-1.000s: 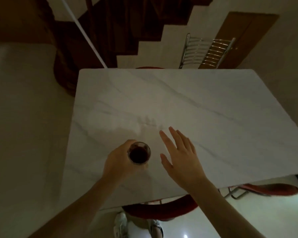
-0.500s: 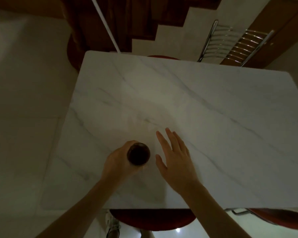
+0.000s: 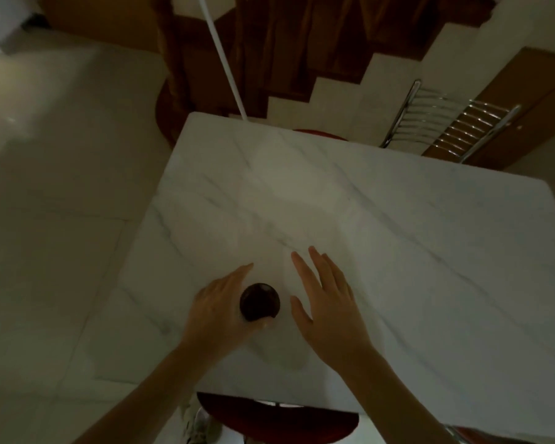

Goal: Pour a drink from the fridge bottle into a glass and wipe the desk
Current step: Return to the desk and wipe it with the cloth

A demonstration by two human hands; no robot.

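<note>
A: Glass (image 3: 259, 301)?
B: Near front edge of the marble counter (image 3: 430, 251), dark drink inside.
A: Left hand (image 3: 220, 304)?
B: Against the glass's left side, thumb at its near rim, fingers stretched straight past it. Not wrapped, looks released.
A: Right hand (image 3: 329, 307)?
B: Just right of the glass, apart from it, fingers straight, holding nothing.
A: Other?
B: Red stool (image 3: 276, 418) below the counter edge, metal chair (image 3: 446, 123) behind.

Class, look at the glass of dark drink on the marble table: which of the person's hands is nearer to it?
Left. The left hand touches the glass, thumb at its near side. The right hand hovers open to the glass's right, apart from it.
</note>
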